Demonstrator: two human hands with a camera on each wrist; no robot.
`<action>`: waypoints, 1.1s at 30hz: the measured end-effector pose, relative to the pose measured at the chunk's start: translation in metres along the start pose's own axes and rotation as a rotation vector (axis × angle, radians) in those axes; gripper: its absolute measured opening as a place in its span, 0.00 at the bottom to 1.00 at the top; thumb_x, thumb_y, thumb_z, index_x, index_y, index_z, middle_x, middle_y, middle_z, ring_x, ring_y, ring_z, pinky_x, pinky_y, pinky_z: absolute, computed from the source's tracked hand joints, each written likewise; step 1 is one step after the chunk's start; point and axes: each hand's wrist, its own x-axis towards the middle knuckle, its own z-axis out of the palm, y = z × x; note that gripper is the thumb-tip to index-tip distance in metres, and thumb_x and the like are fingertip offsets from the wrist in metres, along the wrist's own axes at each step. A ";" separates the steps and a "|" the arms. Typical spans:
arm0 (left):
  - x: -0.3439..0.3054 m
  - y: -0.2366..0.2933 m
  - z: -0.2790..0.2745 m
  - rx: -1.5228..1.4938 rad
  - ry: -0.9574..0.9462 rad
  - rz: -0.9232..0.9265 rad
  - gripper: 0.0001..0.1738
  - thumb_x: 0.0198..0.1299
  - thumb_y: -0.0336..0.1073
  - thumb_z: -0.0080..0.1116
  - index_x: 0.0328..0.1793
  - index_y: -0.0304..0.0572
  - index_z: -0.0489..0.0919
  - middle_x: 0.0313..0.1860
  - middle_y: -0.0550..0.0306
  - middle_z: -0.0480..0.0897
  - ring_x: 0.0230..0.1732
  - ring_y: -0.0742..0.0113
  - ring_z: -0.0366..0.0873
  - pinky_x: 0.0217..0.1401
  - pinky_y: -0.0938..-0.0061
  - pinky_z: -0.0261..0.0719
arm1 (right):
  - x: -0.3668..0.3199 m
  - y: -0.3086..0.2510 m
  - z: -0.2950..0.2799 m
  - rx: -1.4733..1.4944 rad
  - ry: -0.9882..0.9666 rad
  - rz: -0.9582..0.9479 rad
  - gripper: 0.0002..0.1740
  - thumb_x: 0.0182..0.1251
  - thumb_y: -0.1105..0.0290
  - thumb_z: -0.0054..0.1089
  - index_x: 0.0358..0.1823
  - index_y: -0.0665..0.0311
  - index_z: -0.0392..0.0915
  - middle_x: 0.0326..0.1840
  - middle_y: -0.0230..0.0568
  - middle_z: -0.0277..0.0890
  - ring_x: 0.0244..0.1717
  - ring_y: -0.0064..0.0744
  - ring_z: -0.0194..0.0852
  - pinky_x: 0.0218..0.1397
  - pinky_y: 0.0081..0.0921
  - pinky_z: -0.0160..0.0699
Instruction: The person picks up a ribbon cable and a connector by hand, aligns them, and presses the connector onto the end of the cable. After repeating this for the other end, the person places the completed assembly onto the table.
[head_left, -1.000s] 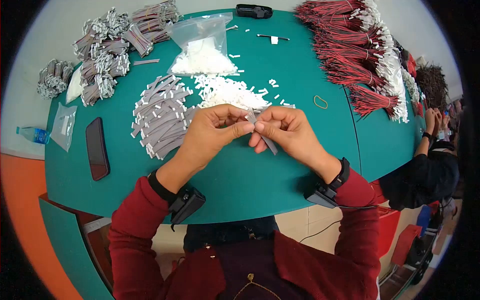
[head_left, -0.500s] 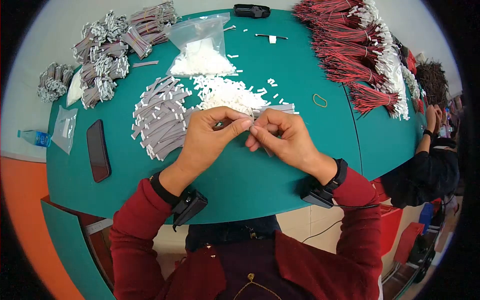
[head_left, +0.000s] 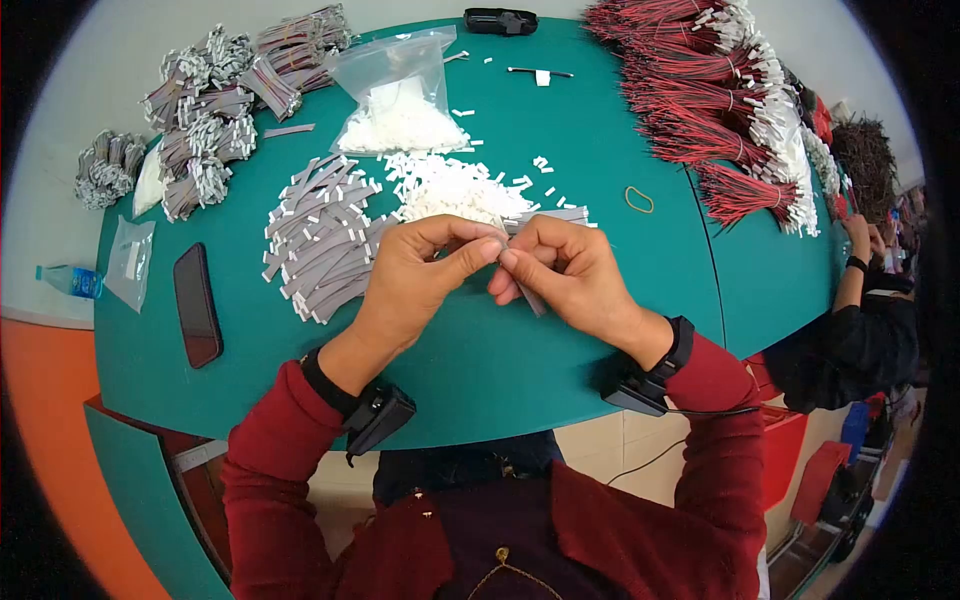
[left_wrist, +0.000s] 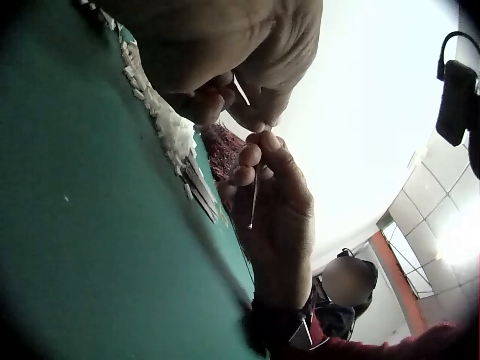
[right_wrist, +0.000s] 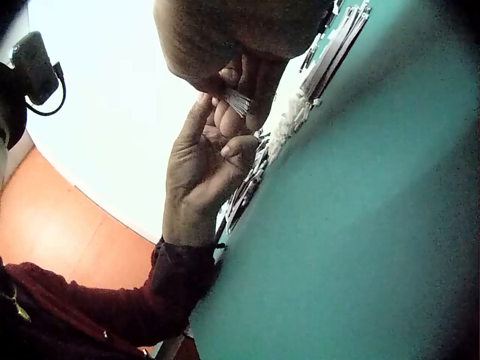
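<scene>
In the head view, both hands meet at the fingertips over the table's middle. My right hand (head_left: 575, 275) pinches a flat grey ribbon cable (head_left: 534, 300) between thumb and forefinger, its tail slanting down below the fingers. Splayed thin wire ends (right_wrist: 238, 103) show at the fingers in the right wrist view. My left hand (head_left: 415, 275) pinches at the upper end of the cable, thumb tip against the right fingertips; that end is hidden. Just beyond lie a heap of small white connector housings (head_left: 450, 190) and, at left, a pile of grey ribbon cables with white ends (head_left: 325, 240).
A clear bag of white pieces (head_left: 400, 110) stands behind the heap. Bundled grey cables (head_left: 210, 125) fill the back left, red-and-black wire bundles (head_left: 700, 110) the right. A phone (head_left: 197, 305), a bottle (head_left: 70, 280) and a rubber band (head_left: 639, 200) lie about. Another person (head_left: 845, 340) sits at right.
The fingertips have drawn closer together, covering the cable's upper end that showed a second ago. The right hand has shifted slightly left, and the cable's tail with it.
</scene>
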 end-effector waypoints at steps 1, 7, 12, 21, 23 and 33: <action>0.000 0.000 0.000 -0.035 0.003 -0.018 0.09 0.57 0.31 0.61 0.42 0.34 0.81 0.36 0.57 0.82 0.38 0.76 0.77 0.44 0.81 0.75 | 0.000 0.000 0.000 -0.004 0.003 0.002 0.06 0.68 0.71 0.51 0.35 0.66 0.71 0.28 0.35 0.79 0.28 0.16 0.76 0.20 0.12 0.64; 0.000 0.001 0.002 -0.005 -0.006 0.036 0.08 0.57 0.31 0.61 0.41 0.34 0.80 0.35 0.58 0.82 0.36 0.77 0.77 0.42 0.81 0.75 | 0.001 0.002 0.001 -0.007 -0.010 -0.006 0.06 0.68 0.71 0.51 0.35 0.66 0.72 0.27 0.35 0.79 0.28 0.16 0.77 0.20 0.12 0.64; 0.000 0.003 0.002 0.067 -0.021 0.069 0.08 0.58 0.32 0.61 0.40 0.35 0.81 0.32 0.60 0.81 0.34 0.78 0.75 0.39 0.83 0.73 | 0.001 -0.001 -0.001 -0.012 -0.041 0.010 0.06 0.68 0.71 0.50 0.34 0.66 0.71 0.28 0.35 0.79 0.28 0.16 0.77 0.20 0.12 0.65; 0.001 -0.010 0.004 0.355 0.121 0.312 0.06 0.55 0.35 0.63 0.36 0.42 0.84 0.21 0.69 0.69 0.21 0.81 0.54 0.23 0.81 0.49 | 0.004 0.000 0.000 0.068 -0.054 0.081 0.09 0.67 0.69 0.55 0.43 0.67 0.76 0.30 0.34 0.79 0.28 0.17 0.75 0.31 0.14 0.73; 0.004 -0.015 0.000 0.331 0.118 0.305 0.06 0.56 0.35 0.63 0.36 0.42 0.84 0.22 0.69 0.69 0.22 0.81 0.55 0.24 0.82 0.51 | 0.005 0.006 -0.001 0.127 -0.024 0.034 0.09 0.67 0.69 0.54 0.40 0.67 0.77 0.29 0.34 0.79 0.26 0.16 0.74 0.30 0.14 0.73; 0.011 -0.004 -0.014 0.512 0.140 0.199 0.09 0.53 0.34 0.64 0.41 0.42 0.81 0.24 0.64 0.73 0.24 0.75 0.66 0.27 0.78 0.63 | 0.011 0.003 -0.015 0.063 0.109 -0.034 0.10 0.67 0.68 0.55 0.33 0.68 0.79 0.26 0.32 0.78 0.23 0.15 0.72 0.28 0.13 0.72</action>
